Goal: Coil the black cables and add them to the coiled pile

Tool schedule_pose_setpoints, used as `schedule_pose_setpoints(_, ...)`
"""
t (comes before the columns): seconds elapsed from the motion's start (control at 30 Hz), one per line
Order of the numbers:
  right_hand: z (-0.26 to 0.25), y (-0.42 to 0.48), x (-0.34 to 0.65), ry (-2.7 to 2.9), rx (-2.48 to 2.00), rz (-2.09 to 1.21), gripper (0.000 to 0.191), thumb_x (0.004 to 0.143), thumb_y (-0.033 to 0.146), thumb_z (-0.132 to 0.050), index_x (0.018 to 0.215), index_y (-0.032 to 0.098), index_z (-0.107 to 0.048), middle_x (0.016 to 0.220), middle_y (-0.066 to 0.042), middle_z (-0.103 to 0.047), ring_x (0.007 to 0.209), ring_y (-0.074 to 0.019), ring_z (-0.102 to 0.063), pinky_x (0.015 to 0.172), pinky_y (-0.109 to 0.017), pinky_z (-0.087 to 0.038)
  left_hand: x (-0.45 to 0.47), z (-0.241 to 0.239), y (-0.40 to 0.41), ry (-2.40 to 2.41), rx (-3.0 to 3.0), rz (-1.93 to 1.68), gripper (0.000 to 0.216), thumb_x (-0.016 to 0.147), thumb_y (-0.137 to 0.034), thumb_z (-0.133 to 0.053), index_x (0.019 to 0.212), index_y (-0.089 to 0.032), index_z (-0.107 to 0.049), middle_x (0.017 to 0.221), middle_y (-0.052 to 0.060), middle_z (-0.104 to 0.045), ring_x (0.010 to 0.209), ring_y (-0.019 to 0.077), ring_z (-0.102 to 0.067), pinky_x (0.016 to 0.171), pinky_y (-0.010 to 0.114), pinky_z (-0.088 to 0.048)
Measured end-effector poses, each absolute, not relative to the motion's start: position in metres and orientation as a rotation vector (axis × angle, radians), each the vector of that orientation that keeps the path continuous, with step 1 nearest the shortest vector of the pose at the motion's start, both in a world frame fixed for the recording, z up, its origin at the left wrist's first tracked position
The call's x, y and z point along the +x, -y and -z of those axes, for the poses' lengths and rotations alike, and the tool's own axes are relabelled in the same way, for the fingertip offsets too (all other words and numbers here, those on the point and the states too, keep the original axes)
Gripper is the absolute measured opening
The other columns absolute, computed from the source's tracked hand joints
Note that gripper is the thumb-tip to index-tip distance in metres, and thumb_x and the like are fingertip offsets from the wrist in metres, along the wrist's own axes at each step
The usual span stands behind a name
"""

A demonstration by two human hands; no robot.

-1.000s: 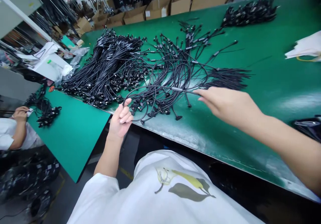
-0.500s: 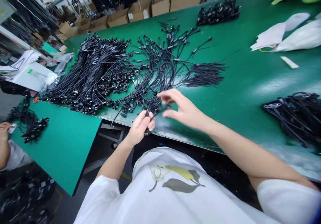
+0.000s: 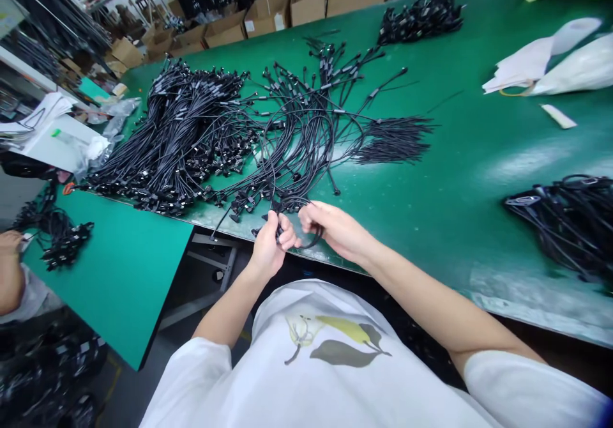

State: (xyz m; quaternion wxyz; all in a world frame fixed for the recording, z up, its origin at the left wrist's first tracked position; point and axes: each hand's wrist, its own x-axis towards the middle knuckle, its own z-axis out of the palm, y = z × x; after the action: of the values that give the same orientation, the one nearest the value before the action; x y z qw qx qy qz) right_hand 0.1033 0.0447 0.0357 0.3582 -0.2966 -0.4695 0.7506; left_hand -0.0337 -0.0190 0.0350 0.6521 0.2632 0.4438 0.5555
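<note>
A black cable [image 3: 313,241] runs in a loop between my two hands at the table's front edge. My left hand [image 3: 271,246] is closed on its connector end, with dark plugs showing beside the thumb. The fingers of my right hand [image 3: 332,227] are curled round the looped part. Just beyond my hands lies a loose spread of black cables [image 3: 306,121] with small plugs at their ends. A sheaf of thin black ties [image 3: 395,140] rests to the right of that spread.
A large pile of black cables [image 3: 182,121] covers the left of the green table [image 3: 445,217]. Bundled cables [image 3: 569,223] lie at right and more [image 3: 421,16] at the back. Cardboard boxes [image 3: 268,19] line the far edge. Another person's hand [image 3: 10,249] is at far left.
My right hand has come down and closed on the cable, which now bends in a loop. Half a second ago its fingers were spread above. My left hand has stayed nearly in place.
</note>
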Motion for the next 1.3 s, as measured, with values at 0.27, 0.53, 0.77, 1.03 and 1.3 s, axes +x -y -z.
schedule_pose_setpoints(0.27,-0.048,-0.028,0.09,0.979,-0.725,-1.836,0.042,0.072,0.054,-0.073,0.091,0.018,-0.062,0.111,-0.008,-0.059,0.084,-0.017,-0.062,0.054,-0.024,-0.05,-0.039,-0.029,0.025,-1.293,1.359,-0.917,0.045,0.092,-0.061,-0.041,0.076,-0.019,-0.049,0.065,-0.002,-0.048,0.062,0.013,-0.045,0.066,0.03,-0.039)
schedule_pose_setpoints(0.53,-0.046,-0.026,0.093,1.111,-0.747,-1.709,0.024,0.09,0.043,-0.056,0.097,0.025,-0.043,0.065,0.009,-0.042,0.043,-0.0044,-0.041,0.038,-0.015,-0.031,-0.023,-0.009,0.033,-1.091,1.209,-0.856,0.06,0.085,-0.073,-0.039,0.072,-0.017,-0.054,0.07,0.002,-0.054,0.072,0.0156,-0.051,0.076,0.031,-0.043)
schedule_pose_setpoints(0.77,-0.056,-0.043,0.1,1.069,-0.566,-1.785,0.022,0.092,0.04,-0.055,0.086,0.019,-0.048,0.076,0.006,-0.043,0.043,0.0001,-0.032,0.037,-0.015,-0.026,-0.004,-0.035,0.029,-0.786,0.587,-0.813,0.054,0.077,-0.067,-0.061,0.083,-0.014,-0.058,0.06,-0.002,-0.048,0.052,0.0099,-0.044,0.054,0.026,-0.043)
schedule_pose_setpoints(1.03,-0.046,-0.05,0.102,1.078,-0.649,-1.764,0.033,0.09,0.05,-0.055,0.083,0.02,-0.046,0.063,0.008,-0.039,0.039,-0.0013,-0.032,0.033,-0.014,-0.03,0.002,-0.044,0.029,-0.696,0.46,-0.778,0.042,0.069,-0.045,-0.081,0.082,-0.015,-0.054,0.066,-0.004,-0.044,0.06,0.0084,-0.046,0.06,0.024,-0.045)
schedule_pose_setpoints(1.3,-0.043,-0.056,0.117,0.762,-0.742,-1.957,0.029,0.083,0.042,-0.065,0.081,0.017,-0.049,0.074,0.006,-0.042,0.04,0.002,-0.028,0.031,-0.011,-0.019,0.015,-0.037,0.027,-0.753,0.332,-0.828,0.033,0.082,-0.045,-0.069,0.083,-0.014,-0.058,0.06,-0.005,-0.039,0.051,0.0079,-0.044,0.052,0.022,-0.04)
